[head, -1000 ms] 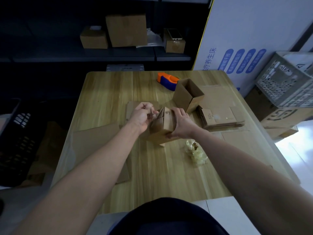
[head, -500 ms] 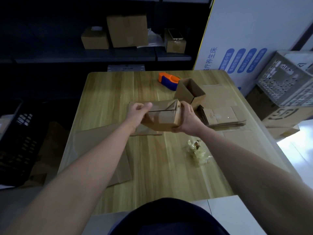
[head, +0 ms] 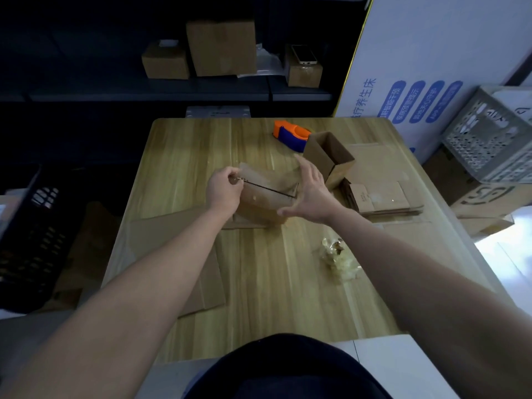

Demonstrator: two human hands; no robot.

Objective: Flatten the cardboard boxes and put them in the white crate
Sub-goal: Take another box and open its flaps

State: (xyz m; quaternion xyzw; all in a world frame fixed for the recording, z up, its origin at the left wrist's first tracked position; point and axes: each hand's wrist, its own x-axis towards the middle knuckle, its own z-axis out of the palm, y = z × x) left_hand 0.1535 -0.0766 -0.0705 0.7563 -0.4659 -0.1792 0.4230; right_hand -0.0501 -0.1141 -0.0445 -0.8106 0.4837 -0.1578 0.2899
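Left hand (head: 224,192) pinches one end of the cardboard box (head: 266,195), right hand (head: 311,194) splays flat against the other. Between them over the counter (head: 259,289), it looks light and creasable, so grip the edges. White crate (head: 489,139) waits well off right.

This looks like a stockroom or packing area: dark shelving (head: 172,95) holds cartons (head: 221,47), a tape dispenser (head: 290,135) sits on the wooden table (head: 195,151), flanked by a white crate (head: 495,139) and a black crate (head: 31,226).
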